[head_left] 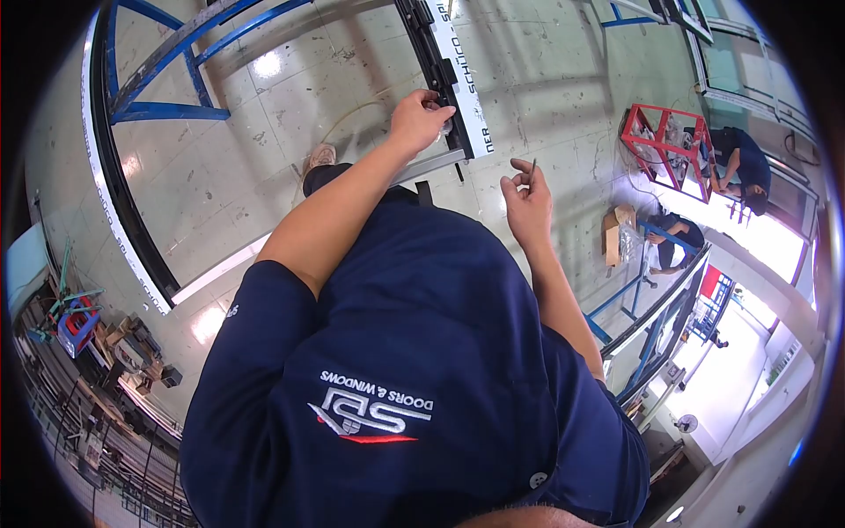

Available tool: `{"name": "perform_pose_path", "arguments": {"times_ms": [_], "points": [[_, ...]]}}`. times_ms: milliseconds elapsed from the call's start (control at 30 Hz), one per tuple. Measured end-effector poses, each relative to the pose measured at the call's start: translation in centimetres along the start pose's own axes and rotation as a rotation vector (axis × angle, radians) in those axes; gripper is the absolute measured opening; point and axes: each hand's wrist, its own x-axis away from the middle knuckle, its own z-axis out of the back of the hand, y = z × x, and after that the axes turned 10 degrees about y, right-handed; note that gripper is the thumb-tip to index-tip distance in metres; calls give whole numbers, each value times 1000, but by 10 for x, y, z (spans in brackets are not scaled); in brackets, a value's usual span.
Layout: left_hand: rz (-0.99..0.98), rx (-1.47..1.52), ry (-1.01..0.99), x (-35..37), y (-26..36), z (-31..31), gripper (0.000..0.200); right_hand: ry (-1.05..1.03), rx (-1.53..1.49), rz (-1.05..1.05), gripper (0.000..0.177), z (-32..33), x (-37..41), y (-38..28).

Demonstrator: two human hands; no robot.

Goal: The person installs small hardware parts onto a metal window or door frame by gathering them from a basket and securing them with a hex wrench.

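Observation:
My left hand (417, 124) rests at the near end of a dark window or door frame profile (433, 55). Its fingers are bent together against the profile's inner channel, with something small and shiny under them that I cannot make out. White protective film (466, 84) with black lettering covers the profile's outer face. A lighter metal bar (431, 165) meets the profile at the corner, close to my body. To the right of that corner, my right hand (530, 207) is held in the air, apart from the frame. Between its fingers stands a short, thin dark pin-like piece (533, 171).
A blue metal stand (167, 112) is at the upper left, beside the frame's far side bar (123, 202). Two people work at the right, near a red metal cart (656, 132) and a cardboard box (616, 236). Tools and scrap (132, 348) lie at the left.

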Motion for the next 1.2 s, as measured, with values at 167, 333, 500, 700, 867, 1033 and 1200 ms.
{"name": "perform_pose_path", "arguments": {"times_ms": [167, 333, 500, 700, 867, 1033, 1200], "points": [[308, 341, -129, -11, -19, -1, 24, -161, -733, -464, 29, 18, -30, -29], [396, 538, -239, 1, -8, 64, 17, -123, -1129, -540, 33, 1, -43, -92], [280, 493, -143, 12, 0, 164, 24, -424, -870, -414, 40, -76, -40, -113], [290, 427, -156, 5, -45, 242, 18, -533, -974, -675, 18, -186, -36, -108], [130, 327, -218, 20, -34, 243, 32, -384, -954, -724, 17, -220, -48, -100], [82, 260, -177, 21, -36, 218, 38, -308, -919, -733, 17, -218, -57, -101], [-42, 88, -83, 7, -35, 199, 40, -291, -909, -748, 18, -217, -61, -98]]}}
